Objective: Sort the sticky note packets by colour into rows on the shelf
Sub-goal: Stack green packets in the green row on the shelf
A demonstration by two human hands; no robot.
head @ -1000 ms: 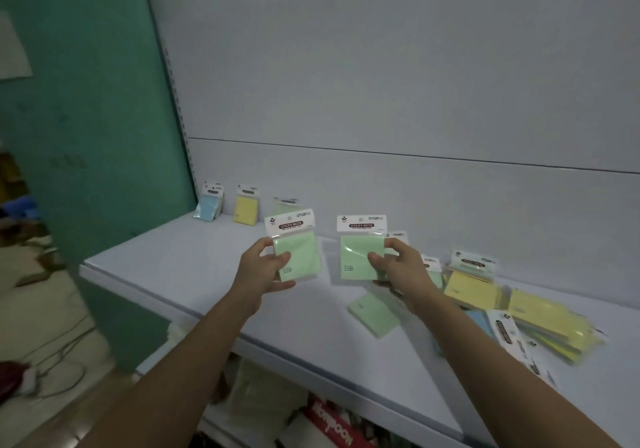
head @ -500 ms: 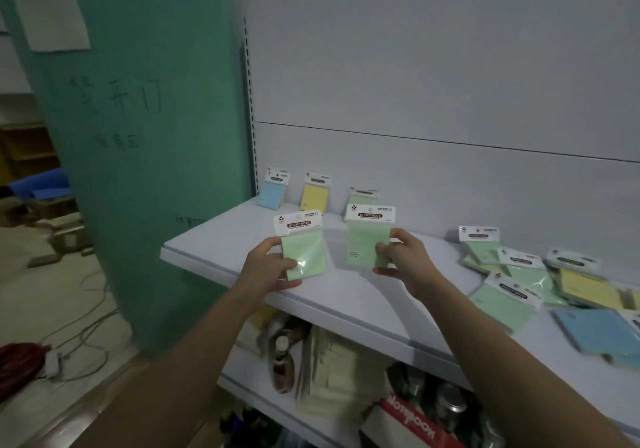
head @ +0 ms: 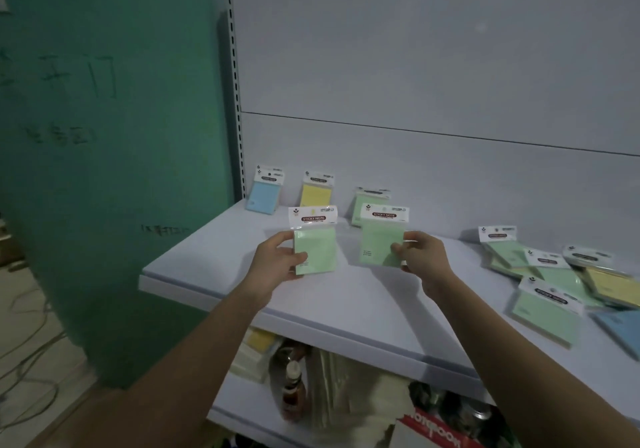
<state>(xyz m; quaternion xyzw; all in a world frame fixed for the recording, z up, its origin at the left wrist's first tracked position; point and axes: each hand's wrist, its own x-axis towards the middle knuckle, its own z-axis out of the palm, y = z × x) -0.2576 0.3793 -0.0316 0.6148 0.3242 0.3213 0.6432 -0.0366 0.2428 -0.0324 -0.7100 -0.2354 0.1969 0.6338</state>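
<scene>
The left hand [head: 277,260] pinches one green packet [head: 315,240] by its left edge, thumb over the front and fingers behind, and the right hand [head: 420,255] pinches a second green packet [head: 381,236] by its right edge in the same way; both packets are held upright above the shelf [head: 346,295], in front of the green starter packet [head: 367,202] that leans on the back panel [head: 415,67]. To the left of that starter stand a yellow starter packet [head: 317,189] and, furthest left, a blue starter packet [head: 265,189], each alone, so I judge the rows barely begun: one packet per colour placed, two greens in hand about to join theirs. Well to the right of the green starter lies the unsorted heap [head: 561,274] of green, yellow and blue packets, overlapping one another, which is most of the work left. The shelf surface between the starters and the front edge is bare, giving room to build rows forward. The front lip sits close under the wrists, and the shelf's left end stops just beyond the blue starter beside the teal wall [head: 104,136], so rows set too far forward risk sliding off.
</scene>
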